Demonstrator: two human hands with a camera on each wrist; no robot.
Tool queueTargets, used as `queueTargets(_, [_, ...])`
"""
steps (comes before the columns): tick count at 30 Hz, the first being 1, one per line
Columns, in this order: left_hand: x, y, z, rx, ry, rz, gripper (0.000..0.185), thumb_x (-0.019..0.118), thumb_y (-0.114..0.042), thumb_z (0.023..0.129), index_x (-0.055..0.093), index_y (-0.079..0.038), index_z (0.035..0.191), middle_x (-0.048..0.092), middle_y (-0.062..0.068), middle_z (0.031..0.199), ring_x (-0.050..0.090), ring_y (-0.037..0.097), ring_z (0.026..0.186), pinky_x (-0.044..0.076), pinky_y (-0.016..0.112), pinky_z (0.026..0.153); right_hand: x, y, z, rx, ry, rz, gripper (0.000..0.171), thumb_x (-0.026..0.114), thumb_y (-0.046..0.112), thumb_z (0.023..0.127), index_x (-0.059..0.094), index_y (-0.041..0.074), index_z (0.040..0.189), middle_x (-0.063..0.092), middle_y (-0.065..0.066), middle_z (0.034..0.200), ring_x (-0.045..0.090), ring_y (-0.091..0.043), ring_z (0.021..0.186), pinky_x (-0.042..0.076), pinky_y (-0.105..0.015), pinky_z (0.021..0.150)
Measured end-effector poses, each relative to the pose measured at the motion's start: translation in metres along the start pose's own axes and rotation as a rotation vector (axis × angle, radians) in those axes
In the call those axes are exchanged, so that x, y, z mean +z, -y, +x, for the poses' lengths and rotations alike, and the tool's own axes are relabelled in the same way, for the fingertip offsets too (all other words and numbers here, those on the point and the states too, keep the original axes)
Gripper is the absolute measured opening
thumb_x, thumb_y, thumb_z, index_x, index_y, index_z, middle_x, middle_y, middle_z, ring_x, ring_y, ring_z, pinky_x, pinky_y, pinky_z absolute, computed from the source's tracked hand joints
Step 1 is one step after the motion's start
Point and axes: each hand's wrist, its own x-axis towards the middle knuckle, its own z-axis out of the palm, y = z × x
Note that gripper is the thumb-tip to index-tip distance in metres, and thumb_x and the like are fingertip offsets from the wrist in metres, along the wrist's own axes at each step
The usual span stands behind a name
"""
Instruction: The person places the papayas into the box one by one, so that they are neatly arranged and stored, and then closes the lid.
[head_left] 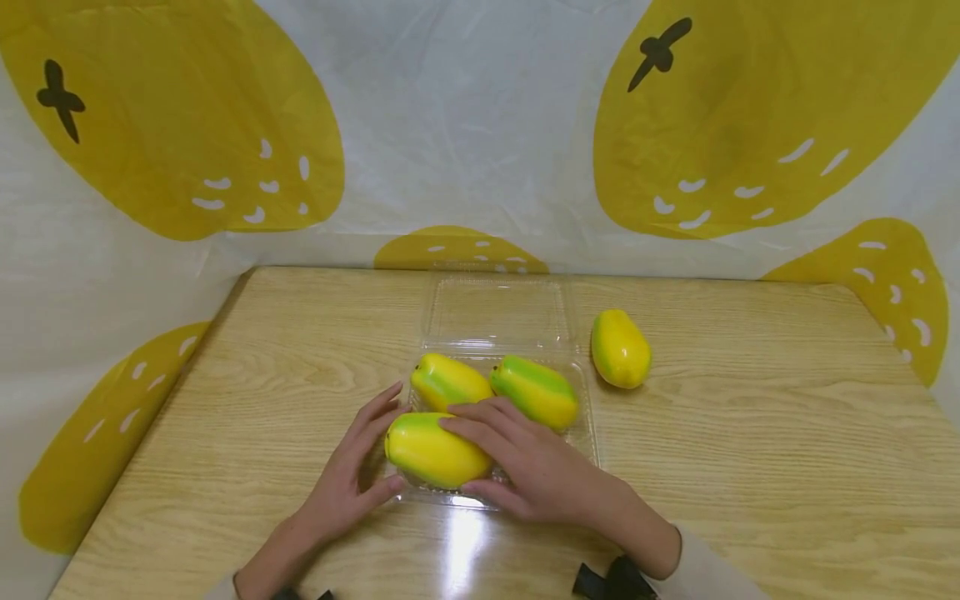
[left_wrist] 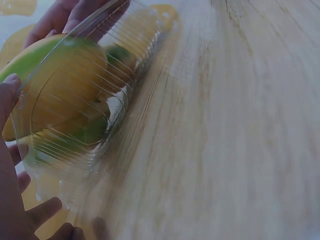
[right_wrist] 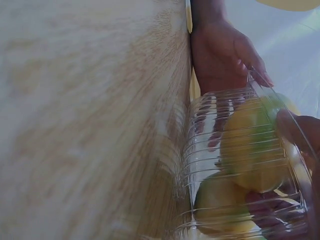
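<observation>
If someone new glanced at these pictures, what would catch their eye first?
Probably the two hands, left hand and right hand, cupped around a yellow-green mango in the clear plastic clamshell at the table's near middle. Two more mangoes lie behind it, and a lone mango sits on the wooden table to the right.

We find no readable text, label, brand, number or sign in any of the three views. The backdrop [head_left: 480, 125] beyond our hands carries only printed yellow fruit shapes with black stem marks and white dashes, none of them letters. The clear plastic box [head_left: 495, 312] just past our fingers shows no lettering we can make out.
</observation>
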Motion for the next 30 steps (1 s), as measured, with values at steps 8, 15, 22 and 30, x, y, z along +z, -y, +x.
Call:
queueTargets(8, [-0.0002, -0.0005, -0.0003, -0.006, -0.002, 0.003, 0.058, 0.064, -0.019, 0.076, 0.044, 0.005, 0.125, 0.027, 0.026, 0.137, 0.034, 0.037, 0.119, 0.021, 0.03, 0.103, 0.0004, -0.0003, 0.0008, 0.0, -0.006, -0.004, 0.062, 0.058, 0.036, 0.084, 0.033, 0.015, 0.136, 0.038, 0.0, 0.134, 0.033, -0.013, 0.119, 0.028, -0.029, 0.1])
queueTargets(15, [0.0, -0.0007, 0.0, -0.005, 0.0, 0.005, 0.058, 0.064, -0.016, 0.075, 0.044, 0.005, 0.125, 0.027, 0.026, 0.137, 0.034, 0.038, 0.119, 0.021, 0.031, 0.103, 0.0012, -0.0014, 0.0, -0.007, -0.018, 0.002, 0.061, 0.058, 0.034, 0.084, 0.035, 0.012, 0.135, 0.038, -0.001, 0.134, 0.034, -0.014, 0.119, 0.028, -0.029, 0.099])
queueTargets(22, [-0.0002, -0.001, 0.0004, 0.004, 0.001, 0.002, 0.057, 0.063, -0.018, 0.078, 0.043, 0.006, 0.126, 0.026, 0.027, 0.137, 0.034, 0.038, 0.119, 0.021, 0.03, 0.103, 0.0016, -0.0025, -0.0006, -0.009, -0.004, -0.007, 0.057, 0.057, 0.032, 0.085, 0.035, 0.012, 0.134, 0.038, 0.001, 0.132, 0.034, -0.013, 0.118, 0.028, -0.03, 0.099])
queueTargets(30, [-0.0006, -0.0007, 0.0009, 0.006, 0.002, -0.003, 0.058, 0.063, -0.016, 0.077, 0.042, 0.005, 0.126, 0.026, 0.027, 0.137, 0.034, 0.039, 0.118, 0.021, 0.031, 0.103, 0.0015, -0.0028, -0.0003, -0.002, 0.003, -0.009, 0.057, 0.056, 0.033, 0.086, 0.034, 0.013, 0.135, 0.038, 0.002, 0.132, 0.034, -0.013, 0.119, 0.027, -0.03, 0.1])
